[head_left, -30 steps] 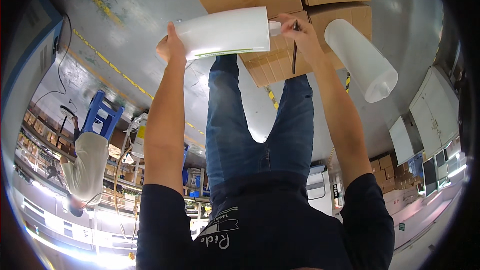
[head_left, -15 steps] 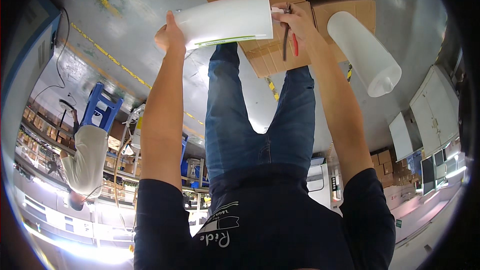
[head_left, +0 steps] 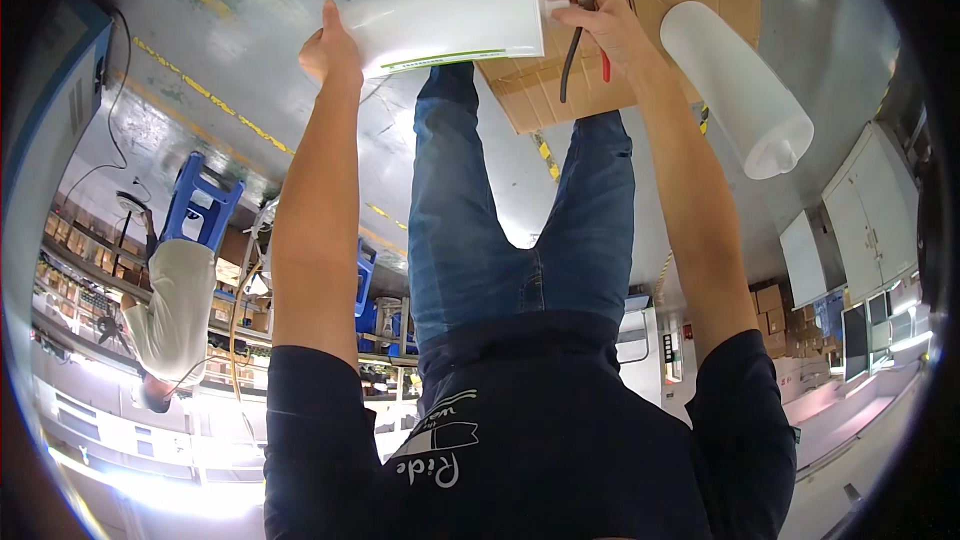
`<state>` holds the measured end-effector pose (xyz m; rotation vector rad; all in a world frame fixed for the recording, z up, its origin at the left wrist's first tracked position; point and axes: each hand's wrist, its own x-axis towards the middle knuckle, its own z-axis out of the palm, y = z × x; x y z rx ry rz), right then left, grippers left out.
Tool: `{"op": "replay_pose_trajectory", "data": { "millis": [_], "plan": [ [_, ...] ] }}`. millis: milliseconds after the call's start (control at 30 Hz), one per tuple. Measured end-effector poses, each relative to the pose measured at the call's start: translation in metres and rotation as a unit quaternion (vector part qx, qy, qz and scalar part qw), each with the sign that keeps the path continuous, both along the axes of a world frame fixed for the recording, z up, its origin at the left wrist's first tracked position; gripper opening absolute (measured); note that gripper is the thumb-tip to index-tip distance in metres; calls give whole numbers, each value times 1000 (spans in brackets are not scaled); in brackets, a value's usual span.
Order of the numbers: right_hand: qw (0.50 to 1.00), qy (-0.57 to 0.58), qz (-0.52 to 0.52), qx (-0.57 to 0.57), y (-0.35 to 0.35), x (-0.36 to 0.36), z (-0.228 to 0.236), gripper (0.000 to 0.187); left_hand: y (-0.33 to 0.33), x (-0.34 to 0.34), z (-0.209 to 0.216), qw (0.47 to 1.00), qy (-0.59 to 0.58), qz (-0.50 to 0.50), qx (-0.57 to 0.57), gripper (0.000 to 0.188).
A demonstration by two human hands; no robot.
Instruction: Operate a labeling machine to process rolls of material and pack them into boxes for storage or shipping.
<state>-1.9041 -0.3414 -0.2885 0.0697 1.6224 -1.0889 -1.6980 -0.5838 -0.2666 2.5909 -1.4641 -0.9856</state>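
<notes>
A long white cylinder (head_left: 445,15) with a smooth shell and a green-edged strip along its near side lies crosswise between my hands. My left hand (head_left: 330,48) grips its left end, thumb raised along the rim. Beyond the right end, my right hand (head_left: 612,28) holds a pair of pliers (head_left: 572,58), one handle black and one red, hanging down from the palm. Its fingertips also pinch a small white piece (head_left: 553,5) at the cylinder's right end. Whether that piece is attached to the cylinder, I cannot tell.
Cardboard boxes (head_left: 560,100) stand in front of me. A second white cylinder (head_left: 738,90) lies at the right on them. A person in a light shirt (head_left: 178,305) is by a blue stool (head_left: 203,205) at far left. White cabinets (head_left: 872,210) stand far right.
Both hands and the cylinder sit slightly higher in the picture, and the left hand is a little farther left. The right hand has turned slightly; the pliers' handles have spread apart in view.
</notes>
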Motion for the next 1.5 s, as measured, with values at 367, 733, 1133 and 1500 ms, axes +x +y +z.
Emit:
{"op": "replay_pose_trajectory", "data": {
  "millis": [367, 733, 1133, 1500],
  "plan": [
    [997, -66, -26, -8, -4, 5, 21, 36, -4, 9, -6, 1000, 20, 13, 9, 53],
    [1000, -25, 0, -13, -12, 0, 28, 34, -3, 5, -5, 1000, 15, 12, 6, 53],
    [997, -58, 18, 45, -12, -7, 20, 35, -3, 9, -8, 1000, 3, 4, -6, 51],
    [977, -71, 123, 157, -17, -14, 21, 47, -2, 14, -14, 1000, 3, 18, -21, 50]
  ]
}}
